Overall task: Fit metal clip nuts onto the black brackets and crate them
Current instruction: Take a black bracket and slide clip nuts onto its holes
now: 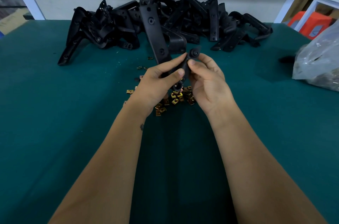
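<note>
Reaching forward over a green table (55,132), two bare forearms meet at a black bracket (156,36) held just above a scatter of brass clip nuts (177,96). Its long axis runs up and away, leaning left. Left hand (156,84) grips its near end; right hand (207,77) pinches a side tab, a clip nut apparently under the thumb, likely being pushed on. Beyond lies the bracket pile (183,20). No crate is visible.
</note>
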### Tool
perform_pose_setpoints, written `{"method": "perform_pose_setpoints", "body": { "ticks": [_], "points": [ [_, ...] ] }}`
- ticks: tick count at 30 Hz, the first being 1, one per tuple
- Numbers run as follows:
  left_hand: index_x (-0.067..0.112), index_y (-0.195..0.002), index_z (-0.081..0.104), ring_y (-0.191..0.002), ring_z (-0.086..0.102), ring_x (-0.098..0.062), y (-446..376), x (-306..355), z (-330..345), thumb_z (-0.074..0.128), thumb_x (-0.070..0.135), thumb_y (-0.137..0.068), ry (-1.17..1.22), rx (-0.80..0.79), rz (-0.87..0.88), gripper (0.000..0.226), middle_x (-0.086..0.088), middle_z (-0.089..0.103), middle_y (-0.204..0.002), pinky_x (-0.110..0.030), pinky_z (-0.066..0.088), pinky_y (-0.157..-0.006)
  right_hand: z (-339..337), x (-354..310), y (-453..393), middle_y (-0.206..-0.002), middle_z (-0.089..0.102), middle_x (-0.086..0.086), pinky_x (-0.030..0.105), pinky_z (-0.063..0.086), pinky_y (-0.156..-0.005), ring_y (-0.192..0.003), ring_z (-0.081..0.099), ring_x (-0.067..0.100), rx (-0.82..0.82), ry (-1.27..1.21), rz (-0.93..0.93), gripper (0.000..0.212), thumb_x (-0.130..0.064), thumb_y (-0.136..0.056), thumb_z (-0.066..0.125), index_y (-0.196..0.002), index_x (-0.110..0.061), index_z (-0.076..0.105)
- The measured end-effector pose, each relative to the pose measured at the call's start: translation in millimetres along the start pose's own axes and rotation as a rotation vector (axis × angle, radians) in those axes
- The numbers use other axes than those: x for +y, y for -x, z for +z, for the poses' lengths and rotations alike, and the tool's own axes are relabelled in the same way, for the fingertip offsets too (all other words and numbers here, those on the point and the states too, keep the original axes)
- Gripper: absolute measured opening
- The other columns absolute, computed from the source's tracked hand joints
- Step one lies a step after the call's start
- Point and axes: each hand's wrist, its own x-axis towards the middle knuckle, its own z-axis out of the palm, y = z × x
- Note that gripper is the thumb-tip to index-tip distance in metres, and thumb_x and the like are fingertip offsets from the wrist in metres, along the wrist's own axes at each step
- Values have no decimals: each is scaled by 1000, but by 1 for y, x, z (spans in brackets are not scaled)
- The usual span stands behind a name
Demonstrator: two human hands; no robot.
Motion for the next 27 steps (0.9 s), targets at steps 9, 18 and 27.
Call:
{"method": "perform_pose_setpoints", "body": {
  "ticks": [9, 18, 27],
  "points": [
    [37, -119, 66, -102, 66, -3, -2, -6, -1, 61, 18, -97, 11, 36, -9, 29, 16, 72, -109, -25, 56, -85, 0, -3, 1, -83, 73, 6, 25, 55, -76, -80, 69, 15, -9, 103, -17, 19, 4, -90, 60, -105, -8, 62],
    [17, -111, 64, -59, 49, -6, -5, -1, -10, 48, 25, -104, 665, 259, -68, 19, 4, 53, -80, -21, 47, -60, -10, 8, -2, -103, 70, -8, 18, 44, -80, -96, 62, 5, 232, 993, -212, 25, -8, -95, 53, -99, -24, 72],
    [29, -106, 58, -77, 52, -13, -6, -2, -6, 47, 26, -105, 556, 223, -93, 12, 2, 56, -93, -28, 54, -69, -13, 17, -7, -124, 56, 3, 31, 26, -88, -119, 40, 27, -68, 1745, -252, 36, -12, -96, 46, -123, -23, 68]
  ]
}}
